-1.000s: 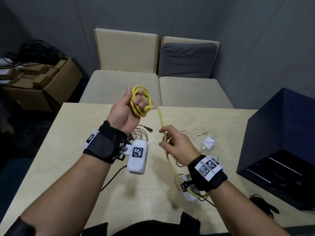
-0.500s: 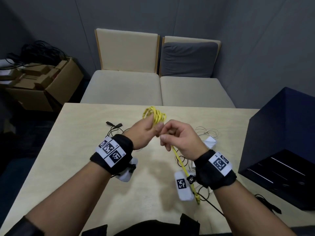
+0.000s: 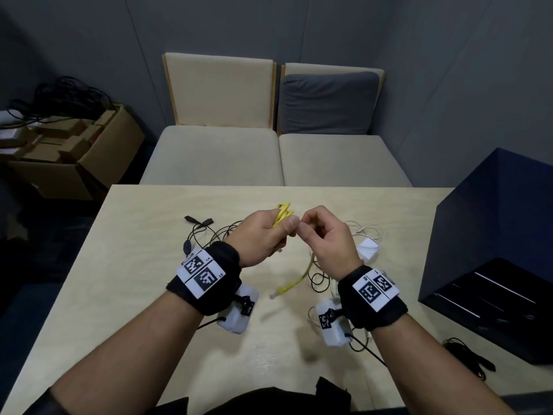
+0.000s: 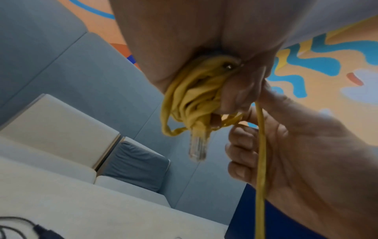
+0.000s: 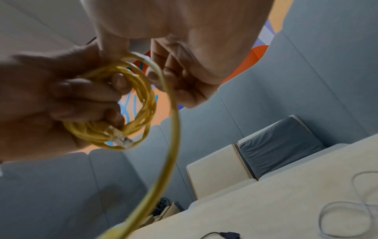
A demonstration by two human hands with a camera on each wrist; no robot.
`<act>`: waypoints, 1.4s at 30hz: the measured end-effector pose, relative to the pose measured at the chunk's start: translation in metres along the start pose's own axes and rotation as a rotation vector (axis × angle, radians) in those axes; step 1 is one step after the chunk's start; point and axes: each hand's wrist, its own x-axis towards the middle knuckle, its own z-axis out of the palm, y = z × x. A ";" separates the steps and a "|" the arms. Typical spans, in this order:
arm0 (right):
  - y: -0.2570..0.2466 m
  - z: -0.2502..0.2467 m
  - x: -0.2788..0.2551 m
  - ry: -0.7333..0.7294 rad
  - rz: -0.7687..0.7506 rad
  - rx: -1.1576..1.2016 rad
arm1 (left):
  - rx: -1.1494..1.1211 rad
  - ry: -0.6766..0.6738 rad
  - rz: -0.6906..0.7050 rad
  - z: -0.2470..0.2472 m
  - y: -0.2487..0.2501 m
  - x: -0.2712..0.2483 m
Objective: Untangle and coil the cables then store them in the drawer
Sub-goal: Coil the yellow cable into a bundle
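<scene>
My left hand (image 3: pixel 269 235) grips a coil of yellow network cable (image 3: pixel 282 215) above the middle of the table; the coil (image 5: pixel 126 103) fills its curled fingers in the right wrist view, with one clear plug (image 4: pixel 197 148) sticking out. My right hand (image 3: pixel 320 232) pinches the loose strand (image 4: pixel 260 145) right beside the coil. The free tail hangs down to its plug (image 3: pixel 284 290) just over the table. A black cable (image 3: pixel 203 232) and a white charger with cable (image 3: pixel 366 250) lie on the table under my hands. The dark blue drawer unit (image 3: pixel 493 265) stands at the right, its drawer open.
The wooden table (image 3: pixel 134 265) runs to a beige bench (image 3: pixel 269 157) at the far side. Another black cable (image 3: pixel 466 357) lies by the drawer unit at the front right. A cardboard box (image 3: pixel 74 157) with cables sits on the floor at the left.
My left hand dropped from a raised position to just over the table with the coil. My right hand came up beside it, and the hanging tail grew much shorter.
</scene>
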 end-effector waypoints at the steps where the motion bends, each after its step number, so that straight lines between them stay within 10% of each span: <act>1: 0.000 0.000 0.001 -0.003 -0.005 -0.016 | -0.079 0.007 -0.007 0.000 0.000 0.000; 12: 0.002 -0.008 0.015 0.008 -0.007 -0.113 | -0.423 -0.099 -0.048 -0.003 0.013 -0.006; 20: -0.005 0.002 0.005 -0.344 0.095 0.213 | -0.764 -0.072 -0.030 -0.005 0.006 -0.003; 25: -0.011 0.021 0.005 -0.140 0.234 0.260 | -0.813 0.017 -0.060 -0.002 0.006 0.001; 32: -0.015 0.016 0.006 -0.004 0.128 -0.153 | -0.360 0.259 -0.038 -0.002 -0.003 0.004; 42: -0.009 -0.008 0.001 -0.185 0.148 0.050 | -0.039 0.485 0.104 -0.008 -0.002 0.003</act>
